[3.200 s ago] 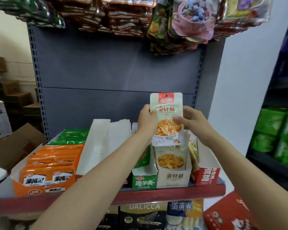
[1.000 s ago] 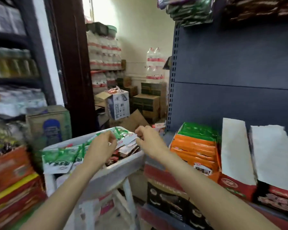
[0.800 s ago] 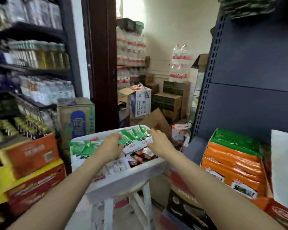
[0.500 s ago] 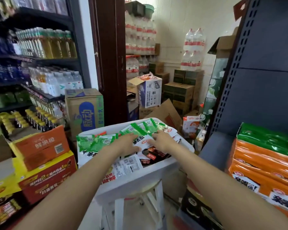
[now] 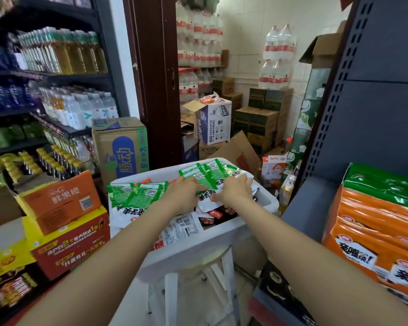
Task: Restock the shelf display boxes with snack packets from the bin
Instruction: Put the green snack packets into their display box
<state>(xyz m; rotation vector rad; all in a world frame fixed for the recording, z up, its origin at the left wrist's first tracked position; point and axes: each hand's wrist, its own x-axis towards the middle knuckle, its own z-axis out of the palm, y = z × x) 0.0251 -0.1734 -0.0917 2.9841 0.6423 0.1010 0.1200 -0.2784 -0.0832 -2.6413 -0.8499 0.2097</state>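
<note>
A white plastic bin [image 5: 224,234] sits on a white stool [image 5: 198,285] and holds several snack packets, green-and-white ones on top and dark ones below. Both my hands are inside it. My left hand [image 5: 184,196] lies palm down on the green-and-white packets [image 5: 205,175] in the middle. My right hand [image 5: 236,190] rests on the same stack from the right, fingers curled over its edge. More green packets [image 5: 134,196] lie at the bin's left. At the right edge, a shelf display box [image 5: 375,220] holds orange and green packets.
Drink shelves [image 5: 57,90] and stacked cartons [image 5: 64,220] line the left. A dark door frame [image 5: 156,78] opens onto a storeroom with water-bottle packs and boxes. The grey shelf upright [image 5: 327,102] stands to the right of the bin.
I have turned left from the shelf to the bin. Both hands have settled lower onto the green-and-white packet stack, the right one closing on its edge.
</note>
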